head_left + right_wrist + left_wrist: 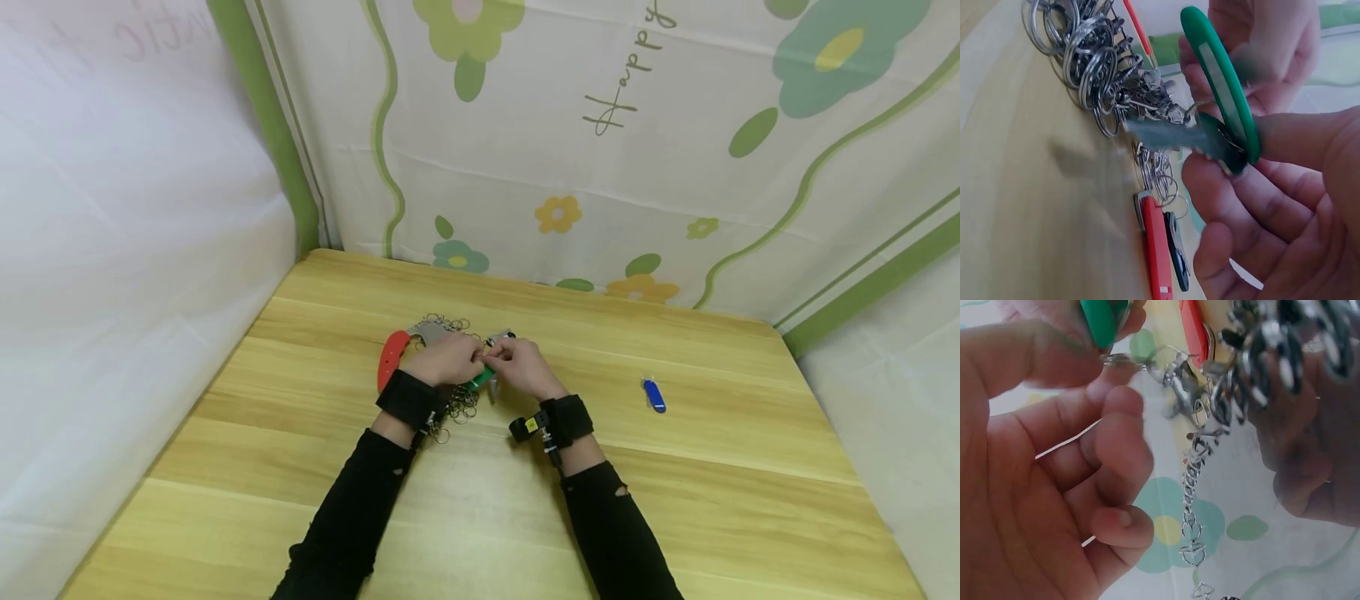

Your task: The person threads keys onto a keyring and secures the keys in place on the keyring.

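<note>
My right hand [525, 367] holds a green folding pocket knife [1225, 81] between thumb and fingers. Its metal blade [1166, 134] stands out from the handle, blurred. Close against it, my left hand [447, 360] pinches a small metal ring [1124, 360] at the knife's end. That ring appears joined to a cluster of metal clasps, and a chain [1191, 481] hangs from there in the left wrist view. A heap of key rings [1088, 56] lies around and below the hands. The exact join between ring and knife is partly hidden by fingers.
Left of the hands lies a red curved handle [392, 358] with a grey metal piece [427, 332] beyond it. A blue folding knife [654, 396] lies on the wooden table [720, 500] to the right. A red knife [1157, 244] and a dark one [1177, 250] lie near the rings.
</note>
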Available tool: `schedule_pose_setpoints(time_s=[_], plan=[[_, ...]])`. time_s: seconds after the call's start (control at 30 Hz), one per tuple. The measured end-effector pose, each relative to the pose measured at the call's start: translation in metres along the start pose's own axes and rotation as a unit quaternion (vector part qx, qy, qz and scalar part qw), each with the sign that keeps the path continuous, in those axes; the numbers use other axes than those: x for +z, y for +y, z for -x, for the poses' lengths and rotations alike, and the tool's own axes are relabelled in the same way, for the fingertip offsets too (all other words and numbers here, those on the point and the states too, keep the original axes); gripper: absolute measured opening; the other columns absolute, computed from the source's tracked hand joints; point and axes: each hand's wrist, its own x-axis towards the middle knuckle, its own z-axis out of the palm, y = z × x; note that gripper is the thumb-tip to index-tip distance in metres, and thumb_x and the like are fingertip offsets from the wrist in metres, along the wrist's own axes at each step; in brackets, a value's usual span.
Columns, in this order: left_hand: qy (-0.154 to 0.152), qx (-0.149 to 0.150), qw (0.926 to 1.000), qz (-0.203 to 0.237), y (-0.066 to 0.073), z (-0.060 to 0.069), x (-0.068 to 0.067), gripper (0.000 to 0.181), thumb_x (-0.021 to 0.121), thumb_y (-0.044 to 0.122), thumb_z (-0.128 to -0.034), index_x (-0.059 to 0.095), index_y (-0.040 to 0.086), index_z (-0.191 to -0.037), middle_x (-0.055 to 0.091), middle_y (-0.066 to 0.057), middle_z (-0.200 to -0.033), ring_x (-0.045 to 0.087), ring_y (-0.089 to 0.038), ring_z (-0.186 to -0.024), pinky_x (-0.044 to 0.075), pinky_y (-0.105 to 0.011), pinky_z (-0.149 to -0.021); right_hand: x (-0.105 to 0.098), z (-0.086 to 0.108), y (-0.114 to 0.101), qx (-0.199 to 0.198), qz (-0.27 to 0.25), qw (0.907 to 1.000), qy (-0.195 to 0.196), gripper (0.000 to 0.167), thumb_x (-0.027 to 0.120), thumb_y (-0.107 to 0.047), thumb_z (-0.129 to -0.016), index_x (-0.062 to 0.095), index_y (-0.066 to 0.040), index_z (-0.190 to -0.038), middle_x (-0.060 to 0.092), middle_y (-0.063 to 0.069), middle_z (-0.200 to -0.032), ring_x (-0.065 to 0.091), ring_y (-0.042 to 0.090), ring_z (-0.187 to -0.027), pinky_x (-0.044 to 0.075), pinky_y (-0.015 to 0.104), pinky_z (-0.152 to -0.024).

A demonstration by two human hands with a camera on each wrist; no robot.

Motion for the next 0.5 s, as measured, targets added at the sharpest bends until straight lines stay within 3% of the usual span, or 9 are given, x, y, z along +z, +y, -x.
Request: schedule_pose_setpoints(time_s=[0.27,0.5], plan=[[0.004,0.039,0.9992,0.000,-0.0028,0.0028,-0.0011,0.017,0.057,0.007,-0.0908,0.056,0.013,-0.075,0.044,0.000,-0.065,0.041,-0.013,-0.055,0.034,-0.025,-0.058,-0.0017,0.0001,0.0025,0.017,-0.005,0.9998,0.005,0.010,0.062,-0.019,-0.093,0.067,-0.012,-0.088,0.063,0.002,-0.084,0.052,0.016,-0.062,0.038,0.027,-0.053],[0.000,0.031,0.9995,-0.005,-0.0030,0.0020,0.0000,0.018,0.052,0.012,-0.0946,0.054,0.012,-0.077,0.045,0.000,-0.064,0.041,-0.012,-0.053,0.034,-0.025,-0.055,-0.0021,-0.0016,0.0039,0.010,-0.008,0.9999,0.002,0.010,0.062,-0.020,-0.093,0.068,-0.013,-0.090,0.064,0.002,-0.085,0.055,0.017,-0.066,0.041,0.029,-0.056]])
